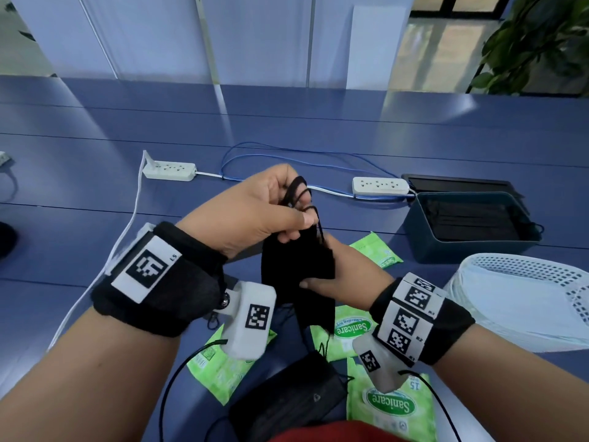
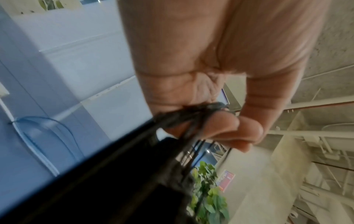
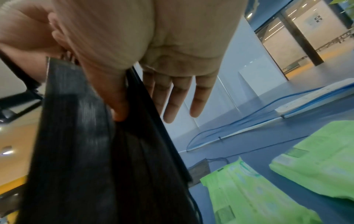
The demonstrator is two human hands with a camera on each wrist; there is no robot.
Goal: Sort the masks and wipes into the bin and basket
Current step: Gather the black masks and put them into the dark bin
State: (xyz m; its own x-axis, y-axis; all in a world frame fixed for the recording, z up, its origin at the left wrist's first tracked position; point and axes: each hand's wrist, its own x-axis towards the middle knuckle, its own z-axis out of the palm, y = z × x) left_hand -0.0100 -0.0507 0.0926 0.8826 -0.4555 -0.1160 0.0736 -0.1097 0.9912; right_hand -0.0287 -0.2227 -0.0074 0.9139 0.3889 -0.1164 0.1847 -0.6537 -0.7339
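I hold a bunch of black masks (image 1: 293, 272) in the air over the table's middle. My left hand (image 1: 288, 215) pinches their ear loops (image 2: 191, 119) at the top. My right hand (image 1: 314, 282) grips the stack (image 3: 86, 151) from the right: the thumb (image 3: 116, 98) lies on its front, straight fingers (image 3: 172, 98) behind it. Another black mask stack (image 1: 287, 400) lies near me. Green wipe packs (image 1: 392, 406) (image 1: 229, 368) (image 1: 347, 333) (image 1: 379, 250) lie around it. A dark bin (image 1: 420, 237) at the right holds black masks. The white basket (image 1: 526, 298) stands in front of the bin.
Two white power strips (image 1: 169, 171) (image 1: 381, 186) lie further back on the blue table (image 1: 318, 122), joined by a blue cable (image 1: 287, 154). A white cord (image 1: 127, 224) runs down the left side. A dark lid (image 1: 455, 183) lies behind the bin.
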